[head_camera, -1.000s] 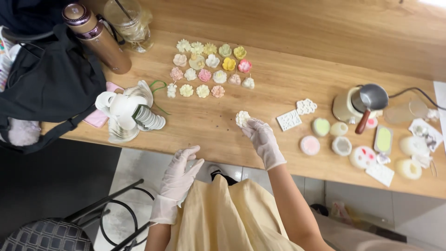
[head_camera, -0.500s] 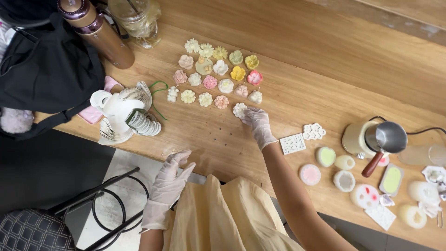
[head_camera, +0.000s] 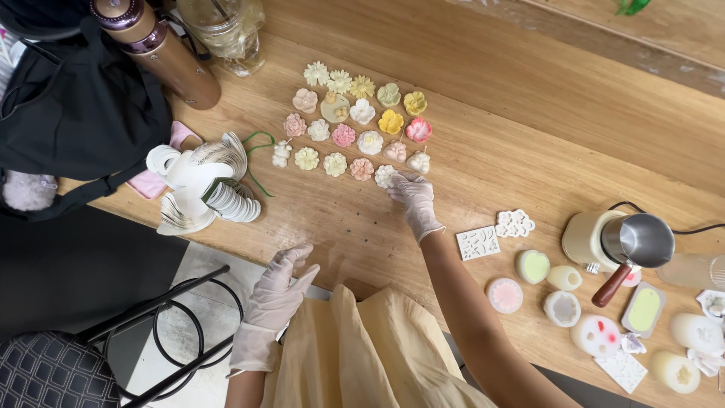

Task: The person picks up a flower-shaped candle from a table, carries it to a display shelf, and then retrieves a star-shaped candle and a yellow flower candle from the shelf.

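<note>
The right hand [head_camera: 413, 198], in a white glove, reaches across the wooden table [head_camera: 529, 121] and rests its curled fingertips on a small white flower-shaped piece [head_camera: 385, 176] at the near right end of a grid of pastel flower pieces [head_camera: 355, 125]; whether the fingers pinch the piece or only press on it cannot be told. That white piece lies on the table just beside a peach flower [head_camera: 361, 168], in the row nearest the person. The left hand [head_camera: 278, 293], also gloved, hangs off the near table edge with its fingers loosely together and slightly bent, holding nothing. Left of the grid stands a white coiled stack of discs [head_camera: 202, 183] with a green cord [head_camera: 255, 155] beside it. To the right of the reaching arm lie two flat white lace-like moulds [head_camera: 495, 233], several round silicone moulds [head_camera: 563, 295] and a cream melting pot [head_camera: 619, 240] with a wooden handle. A black bag [head_camera: 75, 113] and a copper bottle [head_camera: 162, 49] sit at the far left.
</note>
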